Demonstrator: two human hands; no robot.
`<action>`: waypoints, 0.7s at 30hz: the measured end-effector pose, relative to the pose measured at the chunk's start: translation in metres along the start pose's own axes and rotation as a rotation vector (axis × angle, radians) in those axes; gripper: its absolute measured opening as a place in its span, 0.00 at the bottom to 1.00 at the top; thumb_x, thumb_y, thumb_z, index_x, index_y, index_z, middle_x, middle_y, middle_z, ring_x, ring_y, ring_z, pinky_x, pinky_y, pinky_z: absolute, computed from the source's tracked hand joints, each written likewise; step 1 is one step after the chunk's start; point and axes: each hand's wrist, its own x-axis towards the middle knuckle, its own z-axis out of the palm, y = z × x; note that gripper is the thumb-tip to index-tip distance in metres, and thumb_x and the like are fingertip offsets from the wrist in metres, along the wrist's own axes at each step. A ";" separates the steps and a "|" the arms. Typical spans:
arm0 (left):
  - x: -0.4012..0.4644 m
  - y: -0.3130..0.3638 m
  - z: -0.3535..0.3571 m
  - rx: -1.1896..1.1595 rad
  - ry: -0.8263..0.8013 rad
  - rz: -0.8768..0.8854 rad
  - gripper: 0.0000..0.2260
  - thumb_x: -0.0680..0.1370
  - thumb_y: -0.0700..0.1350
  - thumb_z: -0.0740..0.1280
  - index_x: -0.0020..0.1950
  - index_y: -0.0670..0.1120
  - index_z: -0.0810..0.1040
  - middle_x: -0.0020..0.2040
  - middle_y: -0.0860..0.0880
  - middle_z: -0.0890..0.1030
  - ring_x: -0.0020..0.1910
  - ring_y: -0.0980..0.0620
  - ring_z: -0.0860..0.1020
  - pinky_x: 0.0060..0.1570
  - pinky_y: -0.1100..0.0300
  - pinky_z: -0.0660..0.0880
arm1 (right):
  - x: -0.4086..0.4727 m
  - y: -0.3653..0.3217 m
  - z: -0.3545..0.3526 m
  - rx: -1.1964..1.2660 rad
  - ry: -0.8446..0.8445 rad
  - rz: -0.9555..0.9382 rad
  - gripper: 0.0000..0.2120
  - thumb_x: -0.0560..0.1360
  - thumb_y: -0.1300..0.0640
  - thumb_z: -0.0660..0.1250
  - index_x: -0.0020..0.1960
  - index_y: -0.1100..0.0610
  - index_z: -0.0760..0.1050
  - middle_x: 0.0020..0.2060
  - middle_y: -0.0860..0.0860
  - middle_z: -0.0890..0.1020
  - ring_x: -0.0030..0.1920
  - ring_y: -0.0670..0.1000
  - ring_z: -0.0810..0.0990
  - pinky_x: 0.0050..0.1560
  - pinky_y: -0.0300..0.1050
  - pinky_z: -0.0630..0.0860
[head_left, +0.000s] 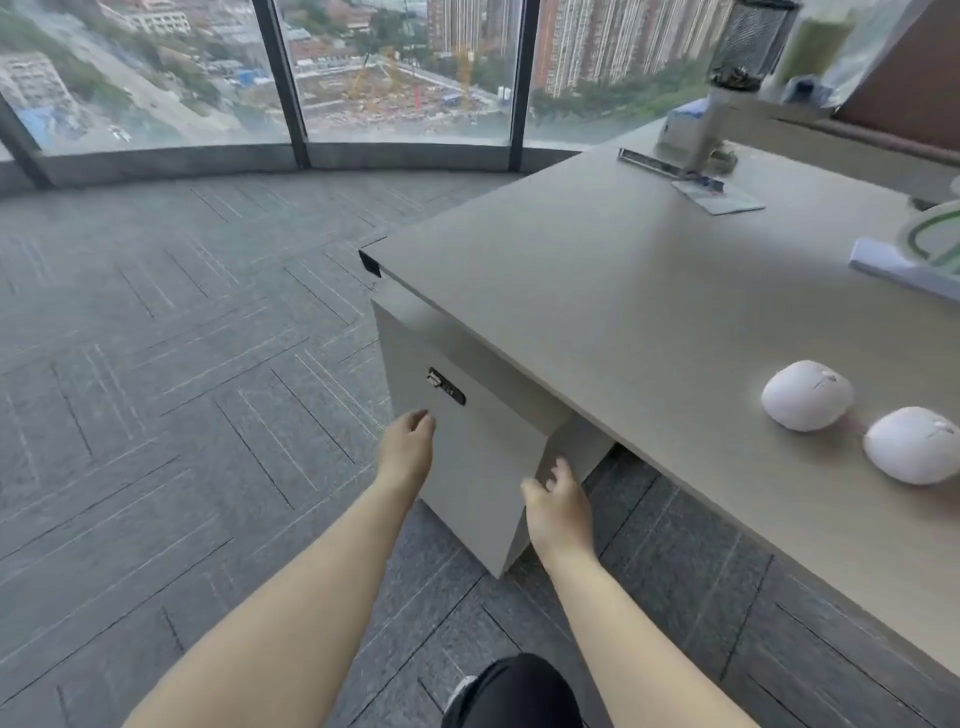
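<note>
A grey cabinet (483, 467) with a small black lock (445, 387) near its top stands under the left end of a grey desk (623, 291). My left hand (409, 447) is at the cabinet's left front edge, fingers curled round that edge. My right hand (558, 501) is at the right front edge, thumb on the front face and fingers reaching round the corner. Both forearms stretch forward from the bottom of the view.
Two white computer mice (807, 395) (911, 444) lie on the desk at the right. Papers (719, 195) and a mesh holder (753, 47) sit at the far end. Grey carpet (182, 389) runs to a curved window wall (400, 78). My knee (514, 691) shows below.
</note>
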 end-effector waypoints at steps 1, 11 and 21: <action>0.006 0.003 0.007 -0.101 0.018 -0.015 0.14 0.77 0.47 0.59 0.56 0.43 0.79 0.55 0.43 0.80 0.53 0.46 0.78 0.56 0.54 0.72 | 0.005 0.000 0.000 0.024 0.009 -0.005 0.30 0.77 0.57 0.60 0.78 0.55 0.56 0.74 0.54 0.67 0.72 0.55 0.68 0.69 0.52 0.69; 0.071 0.025 0.036 -0.430 0.077 -0.268 0.07 0.80 0.44 0.59 0.52 0.41 0.71 0.41 0.46 0.75 0.47 0.44 0.78 0.44 0.48 0.80 | 0.014 -0.002 0.009 0.117 0.114 0.002 0.21 0.74 0.65 0.60 0.65 0.57 0.74 0.56 0.51 0.83 0.50 0.47 0.80 0.43 0.34 0.73; 0.066 0.016 0.031 -0.484 0.214 -0.257 0.07 0.79 0.42 0.58 0.51 0.40 0.71 0.50 0.42 0.72 0.50 0.42 0.72 0.43 0.47 0.79 | 0.002 0.005 0.011 -0.050 0.085 -0.056 0.15 0.72 0.61 0.60 0.55 0.57 0.78 0.49 0.51 0.86 0.48 0.52 0.83 0.47 0.48 0.79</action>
